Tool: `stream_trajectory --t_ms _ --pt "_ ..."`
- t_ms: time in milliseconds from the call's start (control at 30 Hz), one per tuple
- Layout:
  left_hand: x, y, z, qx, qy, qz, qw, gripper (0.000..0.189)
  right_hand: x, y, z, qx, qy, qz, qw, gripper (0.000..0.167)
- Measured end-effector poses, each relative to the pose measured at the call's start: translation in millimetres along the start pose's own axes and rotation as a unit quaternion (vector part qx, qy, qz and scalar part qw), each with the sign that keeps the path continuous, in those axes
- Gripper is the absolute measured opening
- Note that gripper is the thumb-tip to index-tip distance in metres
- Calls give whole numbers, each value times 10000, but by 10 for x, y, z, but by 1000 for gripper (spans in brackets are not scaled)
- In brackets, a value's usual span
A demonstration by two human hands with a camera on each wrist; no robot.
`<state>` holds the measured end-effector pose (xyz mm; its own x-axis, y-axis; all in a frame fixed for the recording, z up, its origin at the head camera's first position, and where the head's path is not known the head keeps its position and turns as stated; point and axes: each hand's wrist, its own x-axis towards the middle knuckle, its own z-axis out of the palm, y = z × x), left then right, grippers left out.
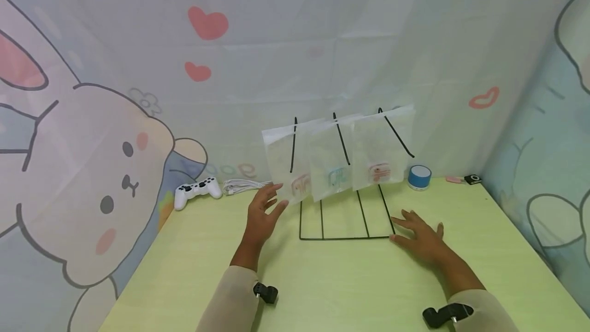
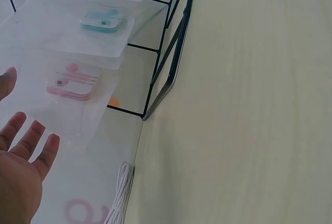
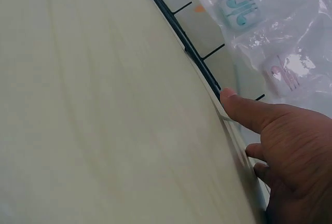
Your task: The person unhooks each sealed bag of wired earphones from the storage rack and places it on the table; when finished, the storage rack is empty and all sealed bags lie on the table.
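A black wire rack [image 1: 345, 238] stands on the table, with three clear plastic bags hanging from its prongs. The left bag [image 1: 280, 155] holds a small pink-and-white case of earphones [image 2: 73, 82]. In the middle bag [image 1: 324, 152] lies a teal one [image 2: 102, 19], and the right bag [image 1: 375, 137] has a reddish-pink one [image 1: 379, 172]. My left hand [image 1: 265, 218] is beside the left bag's lower edge, fingers spread, holding nothing. At the rack's front right corner is my right hand [image 1: 421, 237], fingers extended; its thumb touches the black wire in the right wrist view.
Behind the left hand lie a white game controller [image 1: 197, 191] and a bundled white cable [image 1: 244, 185]. A blue-and-white cylinder [image 1: 419, 177] stands right of the rack. Farther right are a pink item [image 1: 455, 180] and a small black item [image 1: 472, 179], near the printed backdrop [image 1: 322, 40].
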<state>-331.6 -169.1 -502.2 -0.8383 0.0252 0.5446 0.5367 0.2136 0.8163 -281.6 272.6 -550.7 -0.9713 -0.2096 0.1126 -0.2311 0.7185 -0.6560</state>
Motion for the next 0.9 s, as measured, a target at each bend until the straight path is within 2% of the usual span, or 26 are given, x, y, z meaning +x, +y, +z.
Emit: stream_trajectory --t_ms 233,467,633,900 --pt "53 39 17 67 -80 -116 9999 42 -1 28 32 24 22 -103 9999 56" --pt "172 105 76 278 -170 -209 9993 41 7 27 17 -135 44 -75 9999 55" --pt "248 171 117 237 -183 -333 9990 39 1 22 9 -89 58 -79 9999 55" --pt "342 145 153 329 -258 -615 9972 41 19 39 26 12 8 -37 10000 58"
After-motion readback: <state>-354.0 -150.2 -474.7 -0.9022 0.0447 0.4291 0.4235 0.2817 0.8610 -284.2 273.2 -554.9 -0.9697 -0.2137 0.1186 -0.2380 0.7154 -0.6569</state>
